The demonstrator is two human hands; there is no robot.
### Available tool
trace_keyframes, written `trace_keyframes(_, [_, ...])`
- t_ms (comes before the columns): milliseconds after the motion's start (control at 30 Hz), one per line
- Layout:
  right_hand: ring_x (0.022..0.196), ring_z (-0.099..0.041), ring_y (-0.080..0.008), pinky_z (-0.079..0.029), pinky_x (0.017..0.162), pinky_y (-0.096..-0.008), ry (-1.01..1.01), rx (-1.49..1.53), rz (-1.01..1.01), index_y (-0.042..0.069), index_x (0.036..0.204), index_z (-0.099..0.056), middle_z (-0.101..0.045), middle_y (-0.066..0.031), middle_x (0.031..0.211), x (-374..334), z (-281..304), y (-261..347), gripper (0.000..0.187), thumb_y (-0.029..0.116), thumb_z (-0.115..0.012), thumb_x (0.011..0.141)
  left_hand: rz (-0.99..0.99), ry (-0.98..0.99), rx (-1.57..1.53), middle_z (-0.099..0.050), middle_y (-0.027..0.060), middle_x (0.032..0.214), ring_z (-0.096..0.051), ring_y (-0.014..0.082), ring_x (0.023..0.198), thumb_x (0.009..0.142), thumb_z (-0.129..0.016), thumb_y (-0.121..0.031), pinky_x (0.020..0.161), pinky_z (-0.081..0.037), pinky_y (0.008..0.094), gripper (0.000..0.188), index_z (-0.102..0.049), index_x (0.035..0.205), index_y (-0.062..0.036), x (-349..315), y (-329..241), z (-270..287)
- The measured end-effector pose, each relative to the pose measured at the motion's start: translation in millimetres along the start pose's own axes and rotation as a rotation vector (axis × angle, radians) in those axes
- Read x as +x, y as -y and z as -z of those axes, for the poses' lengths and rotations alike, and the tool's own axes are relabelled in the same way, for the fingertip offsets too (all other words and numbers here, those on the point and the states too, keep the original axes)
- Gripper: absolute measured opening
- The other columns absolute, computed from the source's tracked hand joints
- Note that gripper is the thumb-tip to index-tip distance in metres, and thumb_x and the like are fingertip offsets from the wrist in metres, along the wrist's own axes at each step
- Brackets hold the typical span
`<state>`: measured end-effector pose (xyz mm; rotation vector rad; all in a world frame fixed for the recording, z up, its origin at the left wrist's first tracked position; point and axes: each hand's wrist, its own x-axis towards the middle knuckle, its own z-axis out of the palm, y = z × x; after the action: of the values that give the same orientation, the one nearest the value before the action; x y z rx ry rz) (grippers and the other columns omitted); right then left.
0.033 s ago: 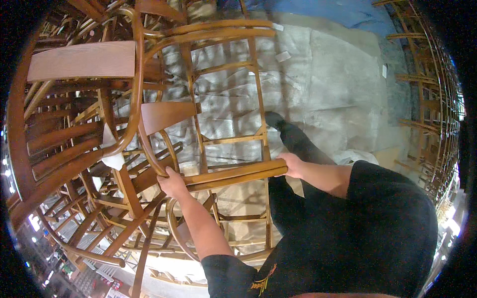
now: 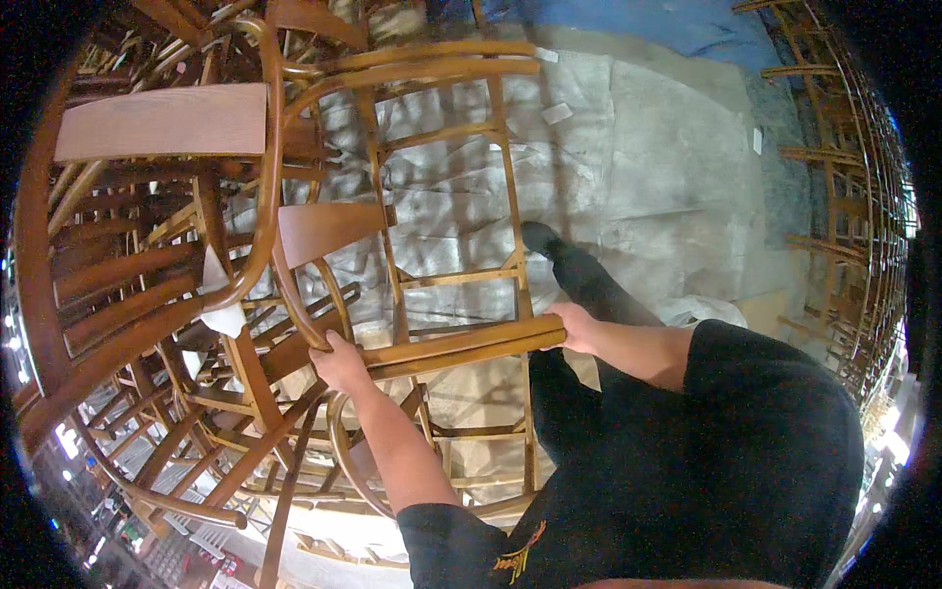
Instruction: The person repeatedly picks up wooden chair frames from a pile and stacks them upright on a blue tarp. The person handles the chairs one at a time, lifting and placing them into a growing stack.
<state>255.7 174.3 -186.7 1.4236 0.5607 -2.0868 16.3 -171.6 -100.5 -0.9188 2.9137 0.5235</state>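
A brown wooden chair is between my hands; its double edge (image 2: 461, 346) crosses in front of me. My left hand (image 2: 341, 365) is closed round the left end of that edge, where a curved back frame rises. At the right end my right hand (image 2: 571, 327) is wrapped over the corner, its fingertips partly hidden. Beyond the edge run long legs joined by a thin crossbar (image 2: 461, 279). A pale reddish-brown back slat (image 2: 332, 232) sits just past my left hand. Another curved chair part (image 2: 343, 442) lies below my left forearm.
Many wooden chairs are piled at left, among them a large one with a wide back slat (image 2: 162, 123). White wrapping (image 2: 224, 319) clings to one frame. More stacked wooden frames (image 2: 834, 201) line the right side. Wrinkled grey sheeting (image 2: 677, 177) covers the floor, with blue sheeting (image 2: 648, 29) beyond.
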Motion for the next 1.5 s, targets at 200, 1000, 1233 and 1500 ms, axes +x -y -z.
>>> trace_keyframes(200, [0.098, -0.068, -0.0369, -0.060, 0.075, -0.0554, -0.235, -0.344, 0.052, 0.003, 0.103, -0.062, -0.066, -0.0172, 0.104, -2.0, -1.5, 28.9, 0.029, 0.031, -0.057, 0.101, -0.050, -0.080, 0.006, -0.066, 0.0321, 0.123, -0.064, 0.0484, 0.111, 0.093, -0.060, -0.046, 0.097, -0.050, 0.0540, 0.071, -0.054, 0.135, 0.0110, -10.8, -23.0, -2.5])
trace_keyframes(1000, [0.087, -0.068, -0.0259, -0.056, 0.071, -0.0423, -0.033, -0.550, 0.382, 0.003, 0.135, -0.053, -0.069, -0.0117, 0.107, 71.2, 0.4, 511.3, 0.069, 0.062, -0.057, 0.099, 0.467, 0.161, 0.370, -0.004, 0.0313, 0.168, -0.005, 0.0420, 0.158, 0.076, -0.076, -0.019, 0.130, -0.006, 0.0472, 0.117, 0.001, 0.157, 0.0131, -245.8, -227.2, -85.6])
trace_keyframes(1233, [0.067, -0.065, -0.0317, -0.057, 0.060, -0.0497, -0.390, -1.065, -0.068, 0.006, 0.095, -0.065, -0.064, -0.0129, 0.079, -1.5, 195.3, 410.4, 0.031, 0.036, -0.057, 0.102, 0.398, -0.035, 0.300, -0.002, 0.0299, 0.168, -0.001, 0.0410, 0.158, 0.075, -0.075, -0.018, 0.131, -0.002, 0.0443, 0.115, -0.001, 0.156, 0.0150, -272.3, -196.8, -78.7])
trace_keyframes(1500, [0.071, -0.068, -0.0335, -0.057, 0.060, -0.0486, -0.275, -1.437, -0.002, 0.003, 0.105, -0.063, -0.070, -0.0164, 0.091, -76.6, 272.2, 405.2, 0.038, 0.040, -0.058, 0.099, 0.295, -0.014, -0.069, -0.006, 0.0281, 0.169, -0.012, 0.0431, 0.156, 0.079, -0.071, -0.017, 0.129, -0.013, 0.0461, 0.106, -0.007, 0.160, 0.0075, -312.1, -174.7, -35.2])
